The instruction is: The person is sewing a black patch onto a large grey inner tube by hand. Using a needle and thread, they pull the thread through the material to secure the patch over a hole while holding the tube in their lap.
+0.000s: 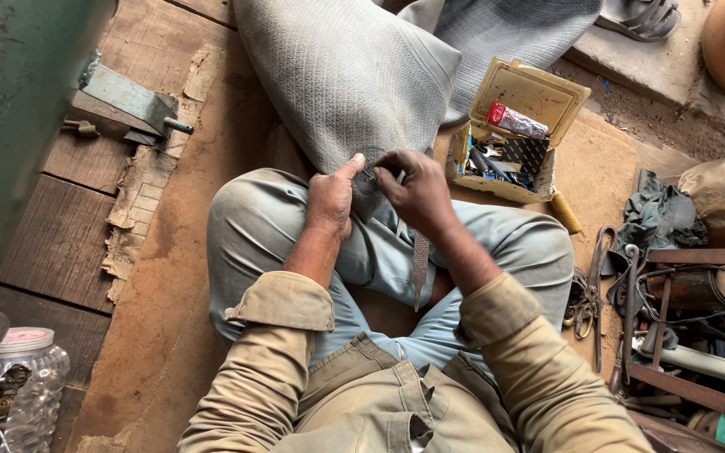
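Observation:
A big grey woven bag [354, 75] lies across my crossed legs, its lower corner between my hands. My left hand [331, 200] pinches that corner, thumb pressed on the fabric. My right hand [417, 191] is closed at the same corner on something thin and pale, too small to make out. A narrow grey strap [419, 264] hangs down from the corner over my light blue trousers.
An open yellow box [520, 134] of small tools with a red tube lies just right of my hands. Scissors, pliers and metal tools [606, 294] crowd the right side. A plastic jar [18, 386] stands at the lower left, and a metal bracket [127, 101] lies on wooden planks.

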